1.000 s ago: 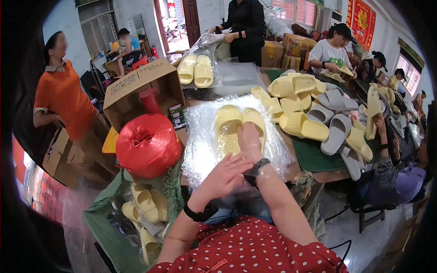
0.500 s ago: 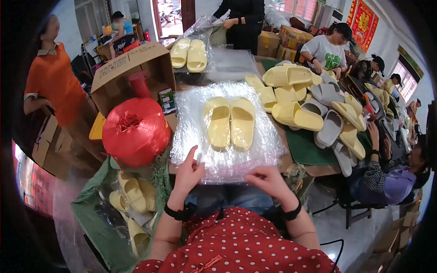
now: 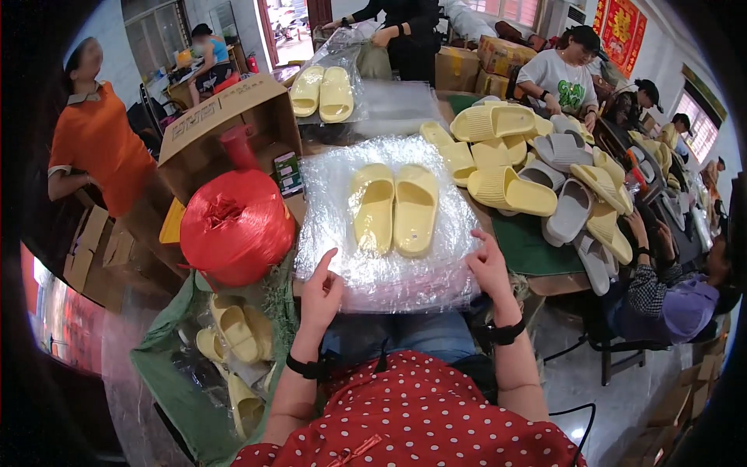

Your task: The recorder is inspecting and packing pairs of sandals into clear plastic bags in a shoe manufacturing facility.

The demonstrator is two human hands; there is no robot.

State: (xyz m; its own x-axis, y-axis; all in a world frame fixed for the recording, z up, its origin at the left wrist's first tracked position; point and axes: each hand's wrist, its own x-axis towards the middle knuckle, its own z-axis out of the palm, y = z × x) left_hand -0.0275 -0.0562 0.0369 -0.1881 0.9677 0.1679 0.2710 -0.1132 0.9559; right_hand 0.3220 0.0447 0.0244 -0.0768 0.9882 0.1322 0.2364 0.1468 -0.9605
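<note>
A pair of pale yellow slide slippers (image 3: 394, 210) lies side by side on a stack of shiny clear plastic bags (image 3: 325, 187). Film glints over the left slipper; whether it covers the right one I cannot tell. My left hand (image 3: 320, 293) is at the stack's front left, index finger stretched toward the plastic and the other fingers partly curled. At the right edge of the stack is my right hand (image 3: 490, 268), thumb and index finger apart. Neither hand visibly holds anything.
Yellow and grey slippers (image 3: 537, 163) are heaped to the right. A red twine roll (image 3: 236, 227) and cardboard box (image 3: 268, 117) stand left, above a green sack (image 3: 175, 354) of slippers. Bagged slippers (image 3: 336, 95) lie at the back. Several people work around the tables.
My right hand has moved right and up from the stack's front edge to its right edge, its fingers spreading. My left hand stays nearly in place, and so do the slippers.
</note>
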